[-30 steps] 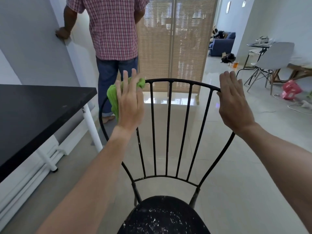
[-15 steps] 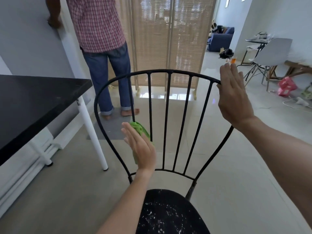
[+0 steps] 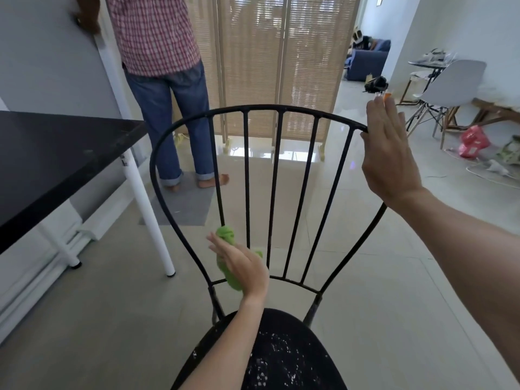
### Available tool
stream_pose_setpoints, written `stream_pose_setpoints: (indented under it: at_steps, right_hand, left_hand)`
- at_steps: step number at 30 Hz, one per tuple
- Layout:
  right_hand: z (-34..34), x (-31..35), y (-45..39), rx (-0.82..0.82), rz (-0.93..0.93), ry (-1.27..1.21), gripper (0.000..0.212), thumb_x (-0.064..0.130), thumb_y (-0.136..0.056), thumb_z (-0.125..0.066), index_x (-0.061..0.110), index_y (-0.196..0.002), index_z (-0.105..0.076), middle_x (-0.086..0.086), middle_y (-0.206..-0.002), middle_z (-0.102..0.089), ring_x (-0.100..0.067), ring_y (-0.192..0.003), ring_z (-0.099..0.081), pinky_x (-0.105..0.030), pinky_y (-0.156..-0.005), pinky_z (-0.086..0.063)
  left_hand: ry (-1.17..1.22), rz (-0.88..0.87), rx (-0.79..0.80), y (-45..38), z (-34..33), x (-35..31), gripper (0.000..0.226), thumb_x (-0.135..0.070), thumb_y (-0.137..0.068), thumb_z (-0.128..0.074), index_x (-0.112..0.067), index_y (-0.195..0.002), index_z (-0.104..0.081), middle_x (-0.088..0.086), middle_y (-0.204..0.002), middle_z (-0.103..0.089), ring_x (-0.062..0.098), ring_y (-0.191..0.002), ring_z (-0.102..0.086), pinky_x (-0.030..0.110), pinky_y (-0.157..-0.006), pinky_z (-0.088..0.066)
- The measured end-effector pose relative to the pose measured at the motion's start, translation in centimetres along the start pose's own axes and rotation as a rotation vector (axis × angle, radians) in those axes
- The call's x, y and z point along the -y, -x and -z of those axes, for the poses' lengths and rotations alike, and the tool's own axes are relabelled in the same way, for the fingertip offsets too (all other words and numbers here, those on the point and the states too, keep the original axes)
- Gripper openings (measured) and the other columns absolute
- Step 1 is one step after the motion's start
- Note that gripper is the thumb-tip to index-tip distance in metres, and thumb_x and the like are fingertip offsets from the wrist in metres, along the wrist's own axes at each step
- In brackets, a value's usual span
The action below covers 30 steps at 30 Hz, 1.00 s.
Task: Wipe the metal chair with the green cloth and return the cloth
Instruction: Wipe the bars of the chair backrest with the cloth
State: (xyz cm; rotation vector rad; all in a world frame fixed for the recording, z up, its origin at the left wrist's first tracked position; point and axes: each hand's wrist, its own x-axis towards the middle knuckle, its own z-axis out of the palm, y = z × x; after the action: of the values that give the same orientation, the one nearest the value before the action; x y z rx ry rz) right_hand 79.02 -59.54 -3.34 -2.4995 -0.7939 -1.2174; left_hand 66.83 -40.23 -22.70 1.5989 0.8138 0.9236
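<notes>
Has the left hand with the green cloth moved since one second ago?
Yes. The left hand and green cloth went down from the metal chair's top rail to its lower crossbar.

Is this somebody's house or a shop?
Probably a house: a blue sofa sits in the far room, a bamboo screen divides the space, and a small table with a white chair stands nearby.

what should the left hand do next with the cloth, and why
Probably shift the green cloth right to the next spindle. The left hand presses it low on the backrest's leftmost spindle, near the bottom rail, the right hand steadies the metal chair at its top rail, and the other spindles look untouched.
</notes>
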Motion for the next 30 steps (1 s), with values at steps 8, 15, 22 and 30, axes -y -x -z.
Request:
stream_pose_setpoints:
  at_steps: [8,15,22,30]
  right_hand:
    - [0.1,0.0,0.0,0.001,0.003,0.021,0.057,-0.010,-0.099,-0.038,-0.003,-0.153,-0.018,-0.024,-0.161,-0.018,-0.037,-0.152,-0.007,-0.050,-0.124,-0.009]
    - [0.0,0.0,0.0,-0.033,0.030,0.064,0.054,0.002,-0.102,-0.033,-0.004,-0.153,-0.017,-0.024,-0.161,-0.018,-0.039,-0.151,-0.009,-0.051,-0.124,-0.007]
    - [-0.3,-0.1,-0.1,-0.059,0.046,0.090,0.051,0.007,-0.105,-0.029,-0.005,-0.153,-0.017,-0.023,-0.162,-0.018,-0.038,-0.152,-0.010,-0.047,-0.125,-0.008]
    - [-0.3,-0.1,-0.2,-0.059,0.039,0.081,0.051,0.006,-0.105,-0.028,-0.005,-0.153,-0.018,-0.023,-0.162,-0.018,-0.037,-0.152,-0.011,-0.047,-0.125,-0.009]
  left_hand:
    - [0.124,-0.500,0.052,-1.5,-2.9,-12.0,0.056,-0.016,-0.105,-0.026,-0.009,-0.155,-0.001,0.004,-0.164,0.003,0.016,-0.151,0.010,0.042,-0.122,0.009]
    - [-0.123,-0.559,0.041,0.0,-6.6,-11.5,0.056,-0.021,-0.104,-0.023,-0.004,-0.154,-0.004,0.012,-0.163,-0.001,0.028,-0.151,0.003,0.049,-0.123,-0.003]
    - [-0.096,-0.486,0.153,2.7,-5.3,-2.1,0.066,0.003,-0.100,-0.030,-0.007,-0.153,0.007,0.008,-0.163,0.002,0.020,-0.152,0.001,0.043,-0.123,-0.010]
    - [-0.095,-0.129,0.316,4.4,-4.0,4.0,0.064,-0.003,-0.103,-0.027,-0.020,-0.155,0.005,-0.005,-0.165,0.000,0.003,-0.149,0.003,0.041,-0.123,-0.014]
